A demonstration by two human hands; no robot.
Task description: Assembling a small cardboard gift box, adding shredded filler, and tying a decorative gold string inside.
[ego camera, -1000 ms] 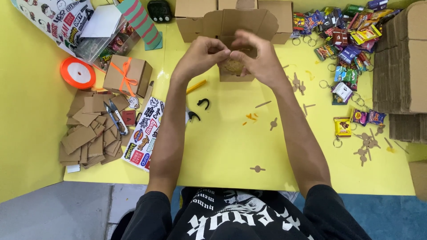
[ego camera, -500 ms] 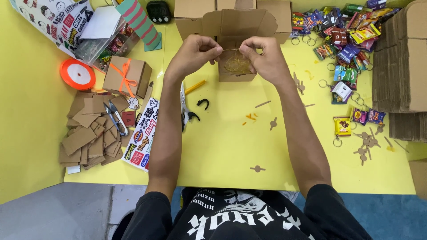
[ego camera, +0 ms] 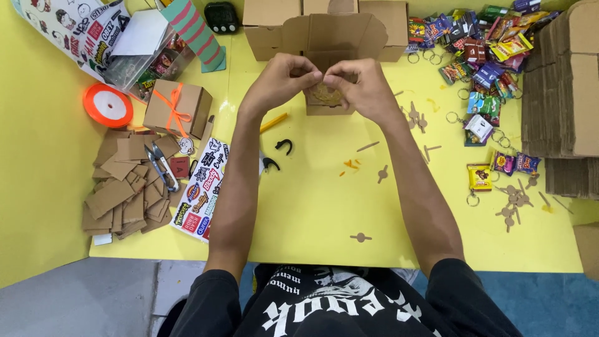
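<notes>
A small open cardboard box point(ego camera: 329, 37) stands on the yellow table point(ego camera: 312, 193), its lid flap raised at the back. Shredded brown filling point(ego camera: 327, 95) shows inside it. My left hand point(ego camera: 281, 78) and my right hand point(ego camera: 359, 87) meet over the box's opening, fingertips pinched together above the filling. What they pinch is too small to tell. Both forearms reach up from the near edge.
Closed cardboard boxes point(ego camera: 268, 19) stand behind. A ribbon-tied box point(ego camera: 176, 109), orange ribbon roll point(ego camera: 107, 105), snips point(ego camera: 161, 167), cardboard tags point(ego camera: 121, 193) and sticker sheet point(ego camera: 203, 193) lie left. Candy packets point(ego camera: 480, 43), wooden keyrings point(ego camera: 515, 203) and flat cardboard stacks point(ego camera: 568, 93) sit right.
My hands were apart on the box's sides half a second ago; now they have come together over the middle of the opening, fingertips touching.
</notes>
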